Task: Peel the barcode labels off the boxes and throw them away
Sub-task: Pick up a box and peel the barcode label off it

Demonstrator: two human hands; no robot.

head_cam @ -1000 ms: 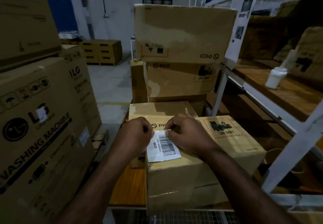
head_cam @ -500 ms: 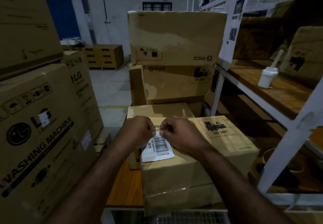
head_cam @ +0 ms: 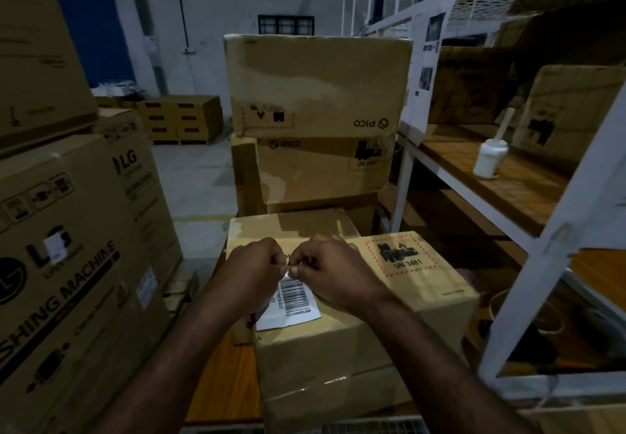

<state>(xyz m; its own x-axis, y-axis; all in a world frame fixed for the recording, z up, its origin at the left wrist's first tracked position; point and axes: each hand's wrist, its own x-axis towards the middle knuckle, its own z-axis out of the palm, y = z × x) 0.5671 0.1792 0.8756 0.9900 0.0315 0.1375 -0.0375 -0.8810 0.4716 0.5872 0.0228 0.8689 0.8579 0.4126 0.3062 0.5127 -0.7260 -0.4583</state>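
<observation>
The barcode label (head_cam: 291,301) lies on the top face of a brown cardboard box (head_cam: 389,325), near its left front edge, white with black bars. In the head view, both hands meet at the label's far edge. The left hand (head_cam: 252,271) is curled into a loose fist, its thumb and forefinger pinching the upper corner. The right hand (head_cam: 333,271) is curled too, its fingertips (head_cam: 295,269) pinching the same edge just beside the left thumb. The lower part of the label lies flat on the cardboard. A red-bordered UN 3481 mark (head_cam: 403,254) sits to the right of the hands. Behind stand stacked PICO boxes (head_cam: 318,84). An LG carton (head_cam: 67,264) stands to the left. On the right, a white rack (head_cam: 528,281) carries a white bottle (head_cam: 489,161).
</observation>
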